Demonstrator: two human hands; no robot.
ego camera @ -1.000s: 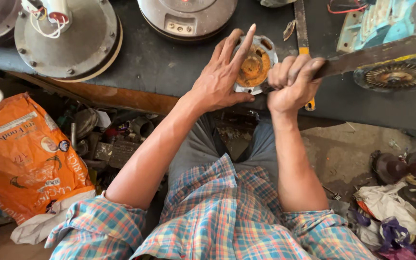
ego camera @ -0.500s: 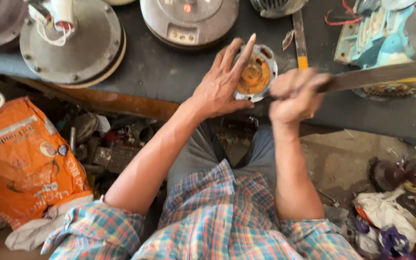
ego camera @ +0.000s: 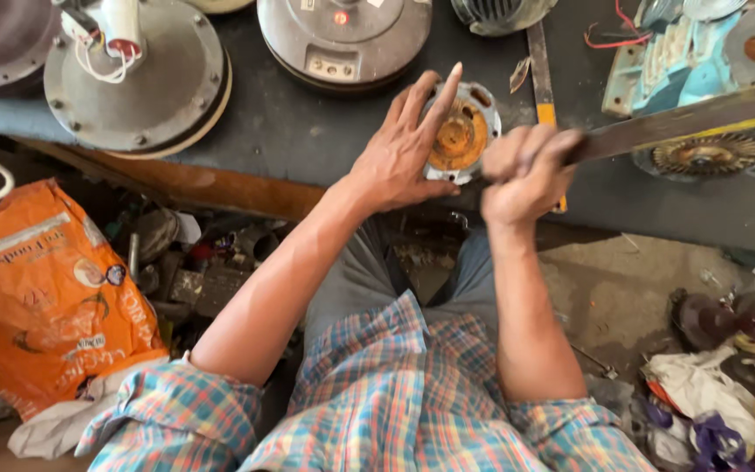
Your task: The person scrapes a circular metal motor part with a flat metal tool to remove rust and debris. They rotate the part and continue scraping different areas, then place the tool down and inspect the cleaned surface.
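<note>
Dark desk (ego camera: 308, 131) fills the upper frame, an orange bag (ego camera: 41, 297) lying on the floor at lower left. At centre, the left hand (ego camera: 399, 157) steadies a small round motor housing (ego camera: 463, 135), fingers spread flat. The right hand (ego camera: 526, 175) is fisted around a long flat metal bar (ego camera: 701, 118) running to the upper right. The work looks mid-way, housing not yet apart.

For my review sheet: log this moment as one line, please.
left hand: steadies small round motor part | right hand: grips long flat metal bar | surface: dark workbench
</note>
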